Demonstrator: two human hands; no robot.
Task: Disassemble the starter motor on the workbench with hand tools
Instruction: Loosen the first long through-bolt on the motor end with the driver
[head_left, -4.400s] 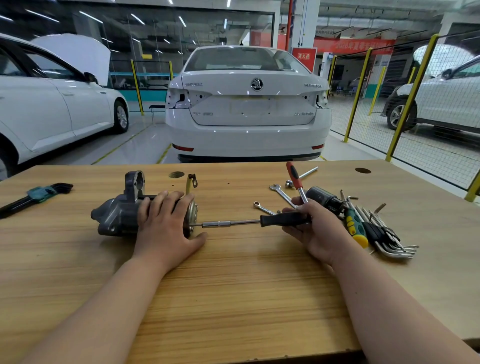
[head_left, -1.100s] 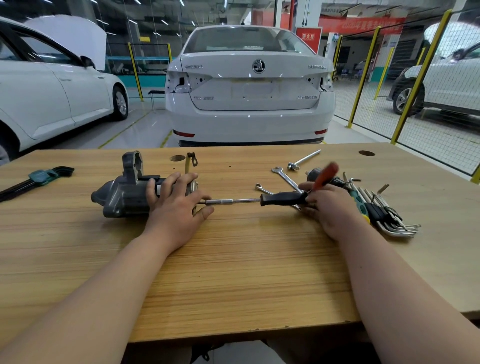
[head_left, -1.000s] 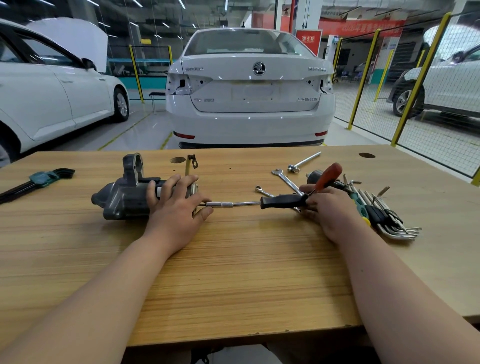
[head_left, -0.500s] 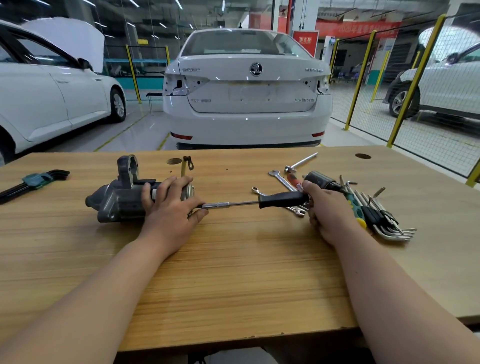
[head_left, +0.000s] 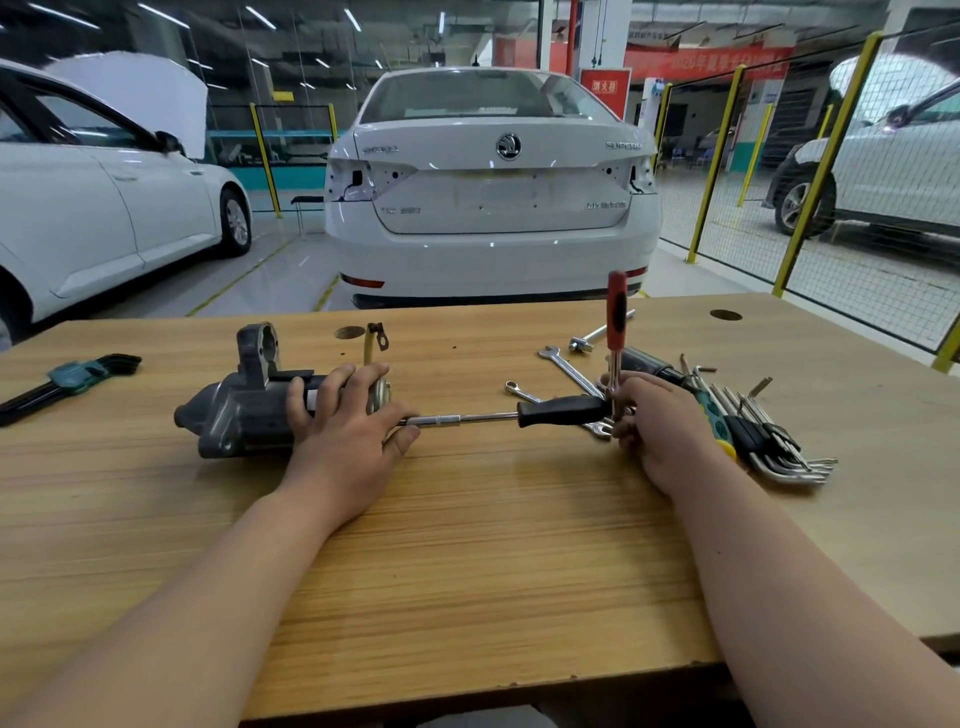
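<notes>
The grey starter motor (head_left: 234, 415) lies on its side on the wooden workbench (head_left: 467, 545). My left hand (head_left: 343, 436) lies over its right end, with fingers curled on the housing and the thumb under the tool shaft. A black-handled extension driver (head_left: 561, 410) runs level from the motor's end face to my right hand (head_left: 660, 426). That hand grips the metal shank of a red-handled ratchet (head_left: 616, 312) at the black handle's end. The red handle stands upright. The fastener at the motor's end is hidden by my left hand.
Loose spanners (head_left: 571, 369) and a T-bar (head_left: 597, 335) lie behind the driver. A bunch of hex keys (head_left: 774, 447) and a green-yellow screwdriver (head_left: 714, 415) sit right of my right hand. A green hex-key set (head_left: 67, 376) lies far left. A white car (head_left: 493, 208) stands beyond the bench.
The red handle has swung from lying low behind my right hand to standing upright. My left hand has stayed on the motor, and the driver is still level.
</notes>
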